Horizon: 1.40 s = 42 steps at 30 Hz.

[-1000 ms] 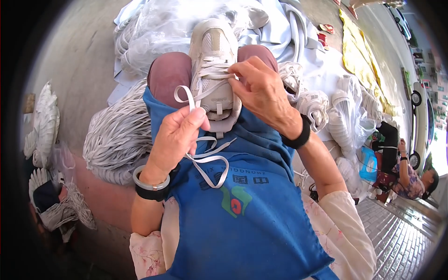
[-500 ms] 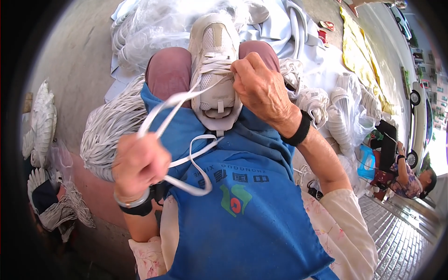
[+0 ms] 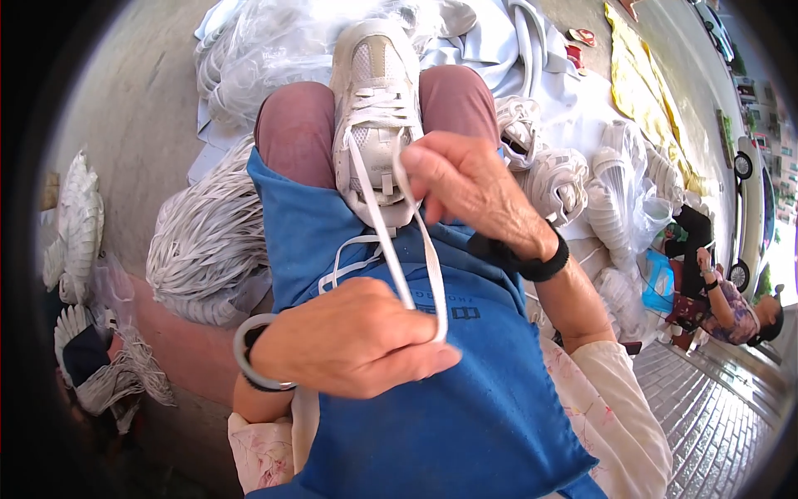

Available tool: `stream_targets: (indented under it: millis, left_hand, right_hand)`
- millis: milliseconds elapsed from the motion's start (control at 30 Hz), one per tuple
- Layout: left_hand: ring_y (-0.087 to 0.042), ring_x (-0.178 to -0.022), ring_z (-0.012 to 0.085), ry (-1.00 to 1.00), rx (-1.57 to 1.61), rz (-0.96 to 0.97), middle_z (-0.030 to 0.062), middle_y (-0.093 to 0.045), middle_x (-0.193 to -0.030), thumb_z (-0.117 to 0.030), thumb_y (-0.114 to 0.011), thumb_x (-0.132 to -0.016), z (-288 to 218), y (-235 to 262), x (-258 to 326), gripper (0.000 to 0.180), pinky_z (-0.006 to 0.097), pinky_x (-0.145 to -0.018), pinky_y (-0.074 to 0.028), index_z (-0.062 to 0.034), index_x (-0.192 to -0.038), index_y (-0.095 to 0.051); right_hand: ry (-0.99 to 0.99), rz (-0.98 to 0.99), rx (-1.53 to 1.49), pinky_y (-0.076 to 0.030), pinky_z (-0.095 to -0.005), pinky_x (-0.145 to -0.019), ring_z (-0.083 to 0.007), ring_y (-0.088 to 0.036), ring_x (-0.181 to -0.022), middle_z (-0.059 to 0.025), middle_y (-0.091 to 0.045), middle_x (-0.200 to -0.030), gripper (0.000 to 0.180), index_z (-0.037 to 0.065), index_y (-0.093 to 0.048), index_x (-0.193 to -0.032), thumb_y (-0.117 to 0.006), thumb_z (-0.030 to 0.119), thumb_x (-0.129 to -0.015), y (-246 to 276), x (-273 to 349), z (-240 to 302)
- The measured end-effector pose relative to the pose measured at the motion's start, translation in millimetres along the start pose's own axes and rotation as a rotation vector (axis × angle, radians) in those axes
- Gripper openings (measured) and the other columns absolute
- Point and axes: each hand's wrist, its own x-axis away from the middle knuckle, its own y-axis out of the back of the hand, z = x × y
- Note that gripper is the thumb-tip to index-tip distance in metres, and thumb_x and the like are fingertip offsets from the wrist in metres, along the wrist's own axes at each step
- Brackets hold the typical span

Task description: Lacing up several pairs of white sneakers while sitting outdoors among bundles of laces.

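Note:
A white lace-up sneaker [image 3: 378, 91] rests between my knees, its toe pointing away and its heel toward me. Two ends of its flat white shoelace [image 3: 371, 200] come down from the top eyelets over my blue apron [image 3: 465, 391]. My left hand [image 3: 357, 337] is closed around these lace ends, low in front of the heel. Beside the shoe's right edge is my right hand [image 3: 474, 187], its bent fingers apart and the fingertips right at the right-hand lace strand. Whether they touch it is hard to tell.
A big bundle of white laces [image 3: 212, 229] lies left of my legs. More white sneakers [image 3: 555, 187] sit on the right, near clear plastic bags [image 3: 274, 66] and a yellow cloth [image 3: 640, 83]. A co-worker [image 3: 736, 312] sits at far right.
My left hand has swung right and nearer me, drawing the lace ends together in front of the heel. My right hand has lowered slightly, its fingers parting from their pinch at the eyelets.

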Motion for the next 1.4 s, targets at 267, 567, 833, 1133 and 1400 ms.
stream_targets:
  millis: [267, 567, 833, 1133, 1400]
  left_hand:
    - [-0.062, -0.058, 0.0236, 0.208, 0.021, 0.04, 0.0088, -0.062, -0.061, -0.025, -0.058, -0.091, 14.9, -5.6, -16.0, 0.029, 0.033, -0.058, -0.048, -0.0023, -0.074, -0.065]
    - [-0.062, -0.075, 0.0266, 0.204, -0.702, -0.992, 0.011, -0.063, -0.093, -0.018, -0.066, -0.086, 42.4, 52.5, -12.2, 0.017, 0.035, -0.07, -0.049, -0.0017, -0.091, -0.065]
    - [-0.062, -0.077, 0.033, 0.187, -1.119, -0.84, 0.0117, -0.055, -0.088, -0.007, -0.062, -0.085, 63.5, 66.8, -41.7, 0.012, 0.041, -0.065, -0.05, -0.0052, -0.093, -0.054]
    - [-0.055, -0.081, 0.0365, 0.154, -1.134, -0.817, 0.0149, -0.053, -0.087, -0.001, -0.056, -0.086, 66.9, 70.5, -48.4, 0.007, 0.043, -0.069, -0.045, -0.0016, -0.09, -0.052]
    - [-0.055, -0.077, 0.0365, 0.028, -1.139, -0.85, 0.0178, -0.049, -0.088, -0.002, -0.052, -0.09, 78.2, 68.4, -45.2, 0.007, 0.043, -0.067, -0.045, 0.0009, -0.095, -0.047]
  right_hand:
    - [-0.038, 0.044, -0.254, -0.046, -0.0202, -0.046, -0.0094, -0.058, -0.055, -0.0056, -0.062, -0.071, 0.032, -0.004, -0.054, -0.114, -0.062, 0.013, -0.088, -15.3, -1.8, -15.7]
    - [0.561, -0.378, 0.488, -0.048, -0.04, -0.055, -0.0332, -0.06, -0.062, -0.0135, -0.058, -0.069, 0.051, 0.007, -0.044, -0.131, -0.052, -0.001, -0.081, -16.2, -13.2, -43.1]
    - [0.44, -0.297, 0.698, -0.049, -0.0411, -0.053, -0.0328, -0.062, -0.064, -0.0133, -0.063, -0.079, 0.054, 0.009, -0.046, -0.129, -0.056, 0.0, -0.077, -18.6, -9.6, -42.0]
    - [0.516, -0.322, 0.819, -0.046, -0.0385, -0.043, -0.0287, -0.061, -0.052, -0.0107, -0.06, -0.066, 0.051, 0.005, -0.043, -0.123, -0.062, 0.005, -0.076, -23.7, -14.6, -43.7]
    - [0.541, -0.34, 0.793, -0.044, -0.0383, -0.041, -0.028, -0.06, -0.049, -0.0102, -0.06, -0.063, 0.057, 0.006, -0.039, -0.127, -0.063, 0.006, -0.075, -24.9, -16.1, -47.2]
